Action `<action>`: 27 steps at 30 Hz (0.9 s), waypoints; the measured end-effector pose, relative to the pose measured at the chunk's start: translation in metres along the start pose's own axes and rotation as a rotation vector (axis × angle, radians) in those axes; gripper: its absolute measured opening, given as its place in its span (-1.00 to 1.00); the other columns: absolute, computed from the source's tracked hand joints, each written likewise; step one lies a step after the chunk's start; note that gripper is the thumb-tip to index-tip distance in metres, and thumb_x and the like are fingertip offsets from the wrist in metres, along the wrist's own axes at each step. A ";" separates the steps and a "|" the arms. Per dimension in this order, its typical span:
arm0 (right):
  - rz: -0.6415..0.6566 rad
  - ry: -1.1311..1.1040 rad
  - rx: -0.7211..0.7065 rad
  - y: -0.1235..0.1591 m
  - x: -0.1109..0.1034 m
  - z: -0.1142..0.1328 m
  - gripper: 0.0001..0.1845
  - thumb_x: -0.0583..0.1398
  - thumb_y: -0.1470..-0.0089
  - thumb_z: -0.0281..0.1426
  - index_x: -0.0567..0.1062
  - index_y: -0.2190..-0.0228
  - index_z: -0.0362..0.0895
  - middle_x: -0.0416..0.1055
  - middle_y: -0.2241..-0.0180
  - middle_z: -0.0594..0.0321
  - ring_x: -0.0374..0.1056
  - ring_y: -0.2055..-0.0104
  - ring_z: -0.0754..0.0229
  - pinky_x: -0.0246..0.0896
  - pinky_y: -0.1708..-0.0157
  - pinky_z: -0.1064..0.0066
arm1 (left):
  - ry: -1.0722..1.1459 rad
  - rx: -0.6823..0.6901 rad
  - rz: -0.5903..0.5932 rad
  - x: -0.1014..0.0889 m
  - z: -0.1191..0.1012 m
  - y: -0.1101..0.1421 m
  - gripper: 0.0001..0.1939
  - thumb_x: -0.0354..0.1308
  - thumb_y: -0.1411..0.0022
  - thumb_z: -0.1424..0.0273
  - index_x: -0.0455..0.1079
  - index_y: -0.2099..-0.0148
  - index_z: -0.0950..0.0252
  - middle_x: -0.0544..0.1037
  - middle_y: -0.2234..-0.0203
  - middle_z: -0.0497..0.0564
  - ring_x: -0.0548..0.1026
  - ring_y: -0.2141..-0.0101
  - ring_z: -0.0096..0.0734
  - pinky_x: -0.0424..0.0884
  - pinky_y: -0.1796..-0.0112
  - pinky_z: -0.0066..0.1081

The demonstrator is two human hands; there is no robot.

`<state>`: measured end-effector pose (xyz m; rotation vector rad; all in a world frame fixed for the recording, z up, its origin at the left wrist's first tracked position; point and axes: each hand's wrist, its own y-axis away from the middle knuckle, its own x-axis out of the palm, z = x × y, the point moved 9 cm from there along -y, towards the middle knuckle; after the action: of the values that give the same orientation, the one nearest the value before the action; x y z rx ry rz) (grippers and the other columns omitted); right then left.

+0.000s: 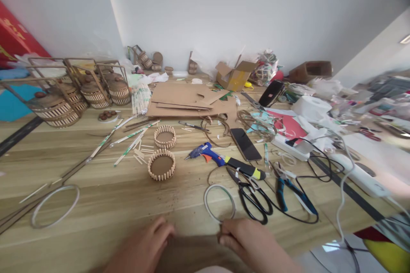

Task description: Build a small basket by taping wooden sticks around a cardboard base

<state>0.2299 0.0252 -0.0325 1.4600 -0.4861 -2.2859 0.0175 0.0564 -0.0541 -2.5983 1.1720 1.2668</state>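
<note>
My left hand (145,243) is at the table's near edge, fingers bent together and slightly blurred. Opposite it, my right hand (245,239) is closed, with a small dark bit showing at its fingertips. A blurred brown area lies between both hands; whether they hold it I cannot tell. Just beyond my right hand lies a pale ring (219,203), close to black-handled scissors (254,200). Farther in stand two small round baskets (162,165) with brown bases and upright wooden pegs. A blue glue gun (206,152) lies right of them.
Pliers (293,190), a phone (245,143) and a power strip (291,148) with cords occupy the right. At left are another ring (56,206), long brown strips and several lidded baskets with handles (94,89). Cardboard sheets (182,96) and an opened box (237,76) sit toward the wall.
</note>
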 end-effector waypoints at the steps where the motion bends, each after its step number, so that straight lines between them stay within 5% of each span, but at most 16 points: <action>1: -0.036 0.017 0.013 -0.004 -0.002 -0.002 -0.84 0.16 -0.13 -0.39 0.53 0.44 -0.08 0.58 0.36 0.21 0.48 0.28 0.13 0.13 0.35 0.43 | -0.032 0.003 -0.004 0.002 0.001 -0.003 -0.69 -0.09 -0.33 0.44 0.48 0.09 0.14 0.56 0.10 0.04 0.54 0.21 -0.31 0.41 0.14 -0.43; 6: -0.205 0.138 -0.025 -0.023 -0.023 0.002 -0.85 0.12 -0.20 -0.39 0.48 0.37 -0.12 0.53 0.27 0.10 0.43 0.17 0.06 0.20 0.19 0.34 | -0.218 -0.085 0.006 0.001 0.002 -0.013 -0.57 -0.21 -0.29 0.61 0.46 0.09 0.21 0.47 0.06 0.10 0.53 0.23 -0.34 0.38 0.17 -0.43; 14: -0.086 0.104 -0.106 -0.025 -0.027 0.011 -0.82 0.20 -0.15 -0.36 0.51 0.48 -0.11 0.55 0.39 0.22 0.45 0.32 0.18 0.15 0.35 0.47 | -0.223 -0.125 0.029 -0.009 -0.007 -0.009 -0.60 -0.21 -0.27 0.61 0.43 0.11 0.26 0.55 0.16 0.10 0.53 0.16 -0.25 0.38 0.12 -0.34; 18: -0.136 0.128 -0.055 -0.023 -0.029 0.001 -0.85 0.29 -0.03 -0.33 0.52 0.53 -0.10 0.55 0.47 0.27 0.44 0.40 0.19 0.09 0.44 0.48 | -0.212 -0.117 -0.041 -0.009 -0.002 -0.005 -0.64 -0.18 -0.23 0.59 0.43 0.16 0.26 0.58 0.24 0.09 0.51 0.19 -0.22 0.37 0.14 -0.30; 21: -0.339 0.155 -0.056 -0.028 -0.070 -0.021 -0.83 0.26 -0.07 -0.25 0.55 0.49 -0.04 0.55 0.48 0.35 0.44 0.45 0.25 0.16 0.49 0.51 | -0.167 -0.048 -0.093 -0.003 0.003 -0.005 -0.68 -0.13 -0.20 0.56 0.43 0.19 0.23 0.59 0.26 0.06 0.50 0.22 -0.25 0.36 0.15 -0.33; 24: -0.619 0.232 0.135 -0.037 -0.143 -0.077 -0.68 0.06 -0.28 -0.27 0.57 0.31 -0.11 0.56 0.33 0.12 0.46 0.35 0.16 0.28 0.37 0.39 | -0.086 0.056 -0.140 0.004 0.007 -0.004 -0.73 -0.10 -0.23 0.49 0.42 0.19 0.20 0.59 0.27 0.05 0.49 0.25 -0.26 0.37 0.16 -0.36; 27: -0.853 0.334 0.287 -0.046 -0.208 -0.125 -0.69 0.15 -0.26 -0.24 0.47 0.06 -0.16 0.47 0.07 0.09 0.43 0.13 0.13 0.37 0.13 0.20 | -0.018 0.126 -0.134 0.007 0.008 -0.002 -0.75 -0.10 -0.26 0.46 0.40 0.19 0.18 0.57 0.30 0.02 0.48 0.28 -0.29 0.38 0.19 -0.40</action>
<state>0.4180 0.1572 0.0579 2.5096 -0.0785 -2.5245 0.0163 0.0565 -0.0649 -2.5213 1.0196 1.1496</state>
